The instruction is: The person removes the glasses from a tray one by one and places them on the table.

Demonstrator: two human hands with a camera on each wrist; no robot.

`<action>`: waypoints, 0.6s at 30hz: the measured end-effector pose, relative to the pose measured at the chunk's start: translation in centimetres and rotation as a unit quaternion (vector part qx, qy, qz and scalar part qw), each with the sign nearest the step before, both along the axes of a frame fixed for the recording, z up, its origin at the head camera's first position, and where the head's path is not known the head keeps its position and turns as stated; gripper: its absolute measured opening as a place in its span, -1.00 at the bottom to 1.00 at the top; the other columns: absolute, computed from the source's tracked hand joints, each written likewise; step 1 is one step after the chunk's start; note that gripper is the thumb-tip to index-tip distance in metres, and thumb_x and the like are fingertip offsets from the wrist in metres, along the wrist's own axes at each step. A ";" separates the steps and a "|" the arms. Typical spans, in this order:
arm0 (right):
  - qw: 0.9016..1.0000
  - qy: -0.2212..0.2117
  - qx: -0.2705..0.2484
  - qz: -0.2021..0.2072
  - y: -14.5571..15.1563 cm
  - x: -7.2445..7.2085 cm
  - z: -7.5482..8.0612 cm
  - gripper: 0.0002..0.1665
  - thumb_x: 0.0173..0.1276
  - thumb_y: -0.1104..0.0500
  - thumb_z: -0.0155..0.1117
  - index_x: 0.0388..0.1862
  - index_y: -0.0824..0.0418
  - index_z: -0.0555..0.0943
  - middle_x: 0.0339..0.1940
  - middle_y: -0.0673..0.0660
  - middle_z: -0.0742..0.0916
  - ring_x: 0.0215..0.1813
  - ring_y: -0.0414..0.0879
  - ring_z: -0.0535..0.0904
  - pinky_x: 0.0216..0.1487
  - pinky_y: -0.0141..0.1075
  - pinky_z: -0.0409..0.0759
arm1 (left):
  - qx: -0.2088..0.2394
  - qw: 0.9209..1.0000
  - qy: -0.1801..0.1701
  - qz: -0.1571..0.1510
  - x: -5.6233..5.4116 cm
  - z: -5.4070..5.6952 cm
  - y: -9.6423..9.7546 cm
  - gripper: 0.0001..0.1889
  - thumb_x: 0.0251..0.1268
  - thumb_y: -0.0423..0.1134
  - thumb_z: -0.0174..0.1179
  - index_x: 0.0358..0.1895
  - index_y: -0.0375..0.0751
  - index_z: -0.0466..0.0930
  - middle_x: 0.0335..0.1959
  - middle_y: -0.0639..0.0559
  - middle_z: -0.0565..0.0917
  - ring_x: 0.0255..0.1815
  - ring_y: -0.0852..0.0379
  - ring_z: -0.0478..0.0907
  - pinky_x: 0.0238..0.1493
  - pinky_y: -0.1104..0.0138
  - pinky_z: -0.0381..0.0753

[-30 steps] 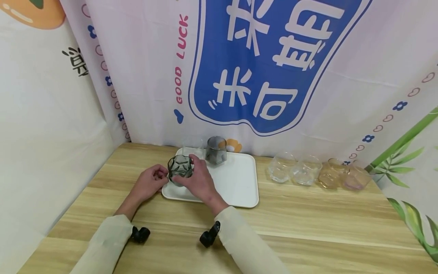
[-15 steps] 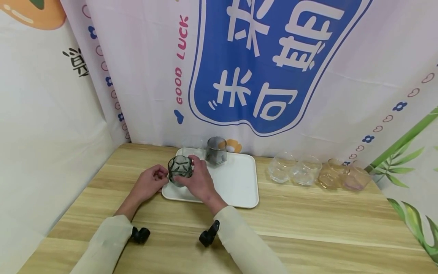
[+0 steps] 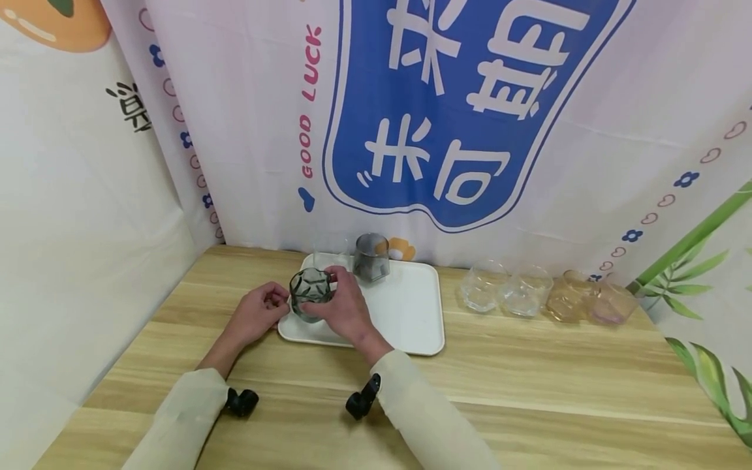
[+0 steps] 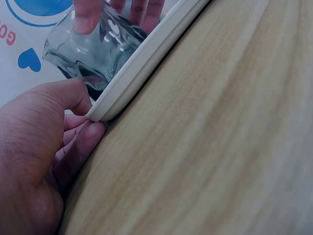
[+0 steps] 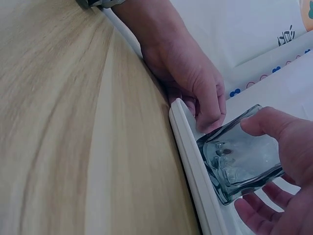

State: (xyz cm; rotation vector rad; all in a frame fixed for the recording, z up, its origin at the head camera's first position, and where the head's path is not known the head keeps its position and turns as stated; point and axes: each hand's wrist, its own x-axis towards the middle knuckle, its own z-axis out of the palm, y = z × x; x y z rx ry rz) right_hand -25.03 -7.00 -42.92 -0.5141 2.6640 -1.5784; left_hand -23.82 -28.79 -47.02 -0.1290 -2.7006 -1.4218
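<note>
My right hand (image 3: 346, 310) holds a smoky grey faceted drinking glass (image 3: 310, 294), thumb on the near side and fingers on the far side. The glass is upright at the left end of a white tray (image 3: 405, 313); in the right wrist view its base (image 5: 220, 181) is at the tray's floor, partly hidden by the rim. At the tray's left edge my left hand (image 3: 258, 312) pinches the rim (image 4: 132, 73) between thumb and curled finger, close to the glass. A second grey glass (image 3: 372, 258) and a clear glass (image 3: 331, 253) stand at the tray's back.
Right of the tray, a row of glasses stands on the wooden table (image 3: 529, 391): two clear ones (image 3: 483, 290) (image 3: 525, 294), an amber one (image 3: 566, 300) and a pinkish one (image 3: 611, 303). A printed cloth (image 3: 264, 130) hangs behind the table.
The grey glass and my right hand have shifted very slightly to the right and nearer. My left hand stays at the tray's edge.
</note>
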 end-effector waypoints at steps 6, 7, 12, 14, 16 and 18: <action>1.000 0.005 -0.001 -0.006 1.0 -0.2 0.0 -0.13 0.09 0.01 0.68 0.31 0.13 0.42 0.14 0.08 0.56 0.08 -0.07 0.52 0.08 -0.22 0.56 | -0.001 1.000 0.000 0.003 0.0 0.1 0.2 -0.79 0.33 -0.36 0.23 -0.02 -0.33 0.58 -0.27 -0.12 0.63 -0.44 0.06 0.56 -0.47 0.30 0.65; 1.000 0.005 -0.001 -0.007 1.3 -0.2 0.1 -0.12 0.09 0.00 0.68 0.31 0.12 0.42 0.14 0.07 0.56 0.08 -0.08 0.51 0.09 -0.22 0.56 | -0.001 1.000 -0.001 0.003 0.0 0.1 0.2 -0.79 0.33 -0.36 0.23 -0.02 -0.33 0.58 -0.27 -0.12 0.63 -0.44 0.06 0.55 -0.46 0.30 0.65; 1.000 0.008 -0.003 -0.014 2.7 -0.2 0.4 -0.10 0.07 -0.04 0.68 0.32 0.12 0.41 0.15 0.07 0.54 0.09 -0.03 0.52 0.09 -0.16 0.55 | 0.000 1.000 -0.003 0.000 0.0 0.1 0.3 -0.78 0.34 -0.37 0.22 0.00 -0.35 0.58 -0.26 -0.13 0.63 -0.43 0.06 0.55 -0.45 0.30 0.65; 1.000 0.012 -0.002 -0.012 3.3 -0.2 0.6 -0.08 0.07 -0.05 0.68 0.34 0.12 0.41 0.16 0.07 0.54 0.12 0.01 0.52 0.11 -0.15 0.54 | -0.001 1.000 -0.004 0.004 0.0 0.1 0.2 -0.78 0.33 -0.37 0.22 -0.01 -0.34 0.58 -0.26 -0.12 0.63 -0.42 0.06 0.55 -0.45 0.31 0.65; 1.000 0.016 -0.001 -0.007 4.0 -0.2 0.7 -0.06 0.06 -0.05 0.68 0.35 0.14 0.40 0.18 0.08 0.54 0.14 0.04 0.53 0.11 -0.15 0.54 | -0.002 1.000 -0.003 0.005 0.1 0.1 0.2 -0.78 0.33 -0.38 0.22 -0.01 -0.35 0.58 -0.27 -0.12 0.63 -0.43 0.06 0.55 -0.45 0.31 0.65; 1.000 0.017 -0.002 -0.004 4.8 -0.2 0.8 -0.06 0.06 -0.05 0.68 0.34 0.15 0.40 0.18 0.09 0.54 0.14 0.03 0.51 0.12 -0.15 0.53 | -0.003 1.000 -0.002 0.006 0.1 0.1 0.1 -0.78 0.33 -0.37 0.22 0.00 -0.35 0.58 -0.26 -0.12 0.63 -0.43 0.05 0.55 -0.45 0.30 0.65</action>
